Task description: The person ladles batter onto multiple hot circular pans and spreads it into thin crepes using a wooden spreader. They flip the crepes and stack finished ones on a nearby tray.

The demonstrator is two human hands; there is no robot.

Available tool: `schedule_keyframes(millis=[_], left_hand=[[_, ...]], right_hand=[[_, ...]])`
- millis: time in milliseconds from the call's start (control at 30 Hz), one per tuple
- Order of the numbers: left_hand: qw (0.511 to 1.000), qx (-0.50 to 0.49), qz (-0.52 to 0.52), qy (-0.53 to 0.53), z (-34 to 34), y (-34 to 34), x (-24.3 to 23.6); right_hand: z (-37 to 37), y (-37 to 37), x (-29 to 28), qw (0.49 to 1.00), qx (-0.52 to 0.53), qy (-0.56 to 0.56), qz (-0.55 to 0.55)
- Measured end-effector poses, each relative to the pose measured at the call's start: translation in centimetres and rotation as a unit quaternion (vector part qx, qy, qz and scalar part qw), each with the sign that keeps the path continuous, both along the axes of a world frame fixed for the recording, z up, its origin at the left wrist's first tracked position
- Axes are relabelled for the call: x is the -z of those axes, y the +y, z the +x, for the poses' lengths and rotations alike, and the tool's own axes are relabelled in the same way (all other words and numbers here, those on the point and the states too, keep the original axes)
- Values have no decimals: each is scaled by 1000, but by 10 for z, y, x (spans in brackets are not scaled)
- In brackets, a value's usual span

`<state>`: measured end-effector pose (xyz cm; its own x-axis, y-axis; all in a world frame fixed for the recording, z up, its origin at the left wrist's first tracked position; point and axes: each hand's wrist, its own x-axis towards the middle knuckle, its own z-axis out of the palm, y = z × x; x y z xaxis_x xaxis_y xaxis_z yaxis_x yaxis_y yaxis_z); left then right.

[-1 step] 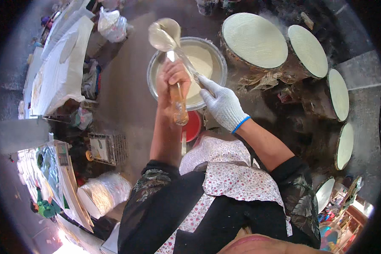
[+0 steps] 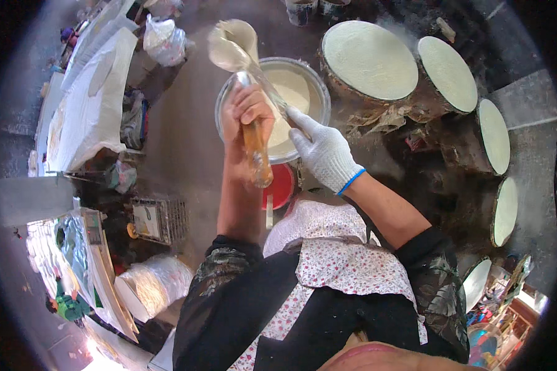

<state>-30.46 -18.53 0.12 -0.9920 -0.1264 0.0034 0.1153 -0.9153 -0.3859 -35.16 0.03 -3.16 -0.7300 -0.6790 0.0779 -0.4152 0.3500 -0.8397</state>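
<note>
My bare left hand [image 2: 249, 111] is closed around the wooden handle [image 2: 255, 154] of a tool. Its shiny metal end lies against a large ladle, and its kind is hard to make out. The ladle [image 2: 229, 49] has a pale, coated bowl that hangs over the far left rim of a metal basin. My right hand [image 2: 322, 145], in a white knit glove with a blue cuff, grips the ladle's metal handle near its lower end. Cream-coloured batter [image 2: 291, 89] fills part of the basin [image 2: 326, 93] beneath both hands.
A red bucket [image 2: 283, 185] with a pale stick stands between the basin and my apron. Several round drums topped with pale discs [image 2: 370, 60] curve along the right. White cloth-covered racks [image 2: 93, 99] stand at left, near a plastic bag [image 2: 164, 40] and a wire cage [image 2: 159, 219].
The ladle bowl has shifted slightly left and away from me. My left hand and its wooden-handled tool have moved a little left; my right hand is almost still.
</note>
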Motion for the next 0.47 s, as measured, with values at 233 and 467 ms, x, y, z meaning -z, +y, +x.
schedule_keyframes(millis=[233,467], left_hand=[[989,-9,-131,-62,28,-5,-20],[982,20,77,-173,52,-26,46]], right_hand=[[1,14,-36,998,24,54,-9],[-4,19,16,965,-32,-79,-247]])
